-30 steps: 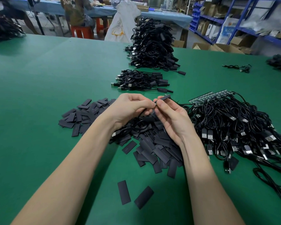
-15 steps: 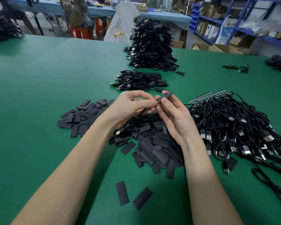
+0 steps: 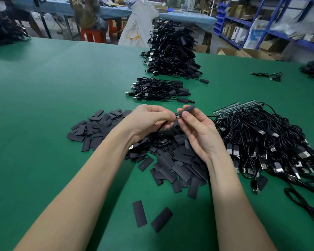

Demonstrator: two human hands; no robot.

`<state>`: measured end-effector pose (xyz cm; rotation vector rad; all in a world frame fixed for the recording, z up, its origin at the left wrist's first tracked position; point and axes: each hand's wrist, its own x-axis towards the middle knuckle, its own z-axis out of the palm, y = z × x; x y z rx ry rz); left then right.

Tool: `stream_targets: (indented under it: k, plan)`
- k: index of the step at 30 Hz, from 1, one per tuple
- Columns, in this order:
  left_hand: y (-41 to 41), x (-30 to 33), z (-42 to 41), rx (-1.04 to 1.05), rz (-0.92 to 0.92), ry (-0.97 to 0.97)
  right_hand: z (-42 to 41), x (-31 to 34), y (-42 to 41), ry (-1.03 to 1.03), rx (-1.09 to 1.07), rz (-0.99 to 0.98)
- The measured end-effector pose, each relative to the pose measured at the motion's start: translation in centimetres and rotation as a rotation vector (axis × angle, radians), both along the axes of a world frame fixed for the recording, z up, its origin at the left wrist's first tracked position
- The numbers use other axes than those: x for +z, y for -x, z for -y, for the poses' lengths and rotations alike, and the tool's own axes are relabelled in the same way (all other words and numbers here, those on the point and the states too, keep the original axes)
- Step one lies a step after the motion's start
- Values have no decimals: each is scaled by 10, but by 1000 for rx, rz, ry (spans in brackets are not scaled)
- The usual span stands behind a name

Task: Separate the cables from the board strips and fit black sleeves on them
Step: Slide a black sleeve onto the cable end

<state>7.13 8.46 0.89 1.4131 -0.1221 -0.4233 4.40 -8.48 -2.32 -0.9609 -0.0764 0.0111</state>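
Note:
My left hand (image 3: 149,120) pinches the end of a thin black cable (image 3: 152,142) whose USB plug lies under my wrist. My right hand (image 3: 198,131) pinches a black sleeve (image 3: 188,108) between thumb and fingertips, its mouth meeting the cable's small board end at my left fingertips. Both hands hover above a pile of flat black sleeves (image 3: 174,163) on the green table (image 3: 43,160). To the right lies a tangle of black cables (image 3: 272,147) still joined to green board strips (image 3: 234,107).
Two loose sleeves (image 3: 140,213) lie near the front. A small bundle of sleeved cables (image 3: 158,90) and a tall stack (image 3: 172,51) sit farther back. A lone cable (image 3: 268,76) lies at the far right. Shelves, boxes and a seated person stand beyond the table.
Both hands have risen slightly and the sleeve has tilted up and slid further along the cable's end between my fingertips.

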Motion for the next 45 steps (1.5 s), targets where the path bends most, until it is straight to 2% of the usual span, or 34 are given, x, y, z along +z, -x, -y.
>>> stream_targets:
  k: [9,19,24,28,45]
  plan:
    - [3,4,0,16,11,-22,-4,3,4,10,-10,-11]
    - [4,5,-2,-28,25,67,-4,2,3,32,-23,8]
    - [3,2,-3,-24,78,24,-8,3,0,140,-106,88]
    - [3,1,-2,-9,56,52,-11,4,1,117,-157,132]
    - [1,-3,0,-12,-7,141,-17,4,-1,117,-245,106]
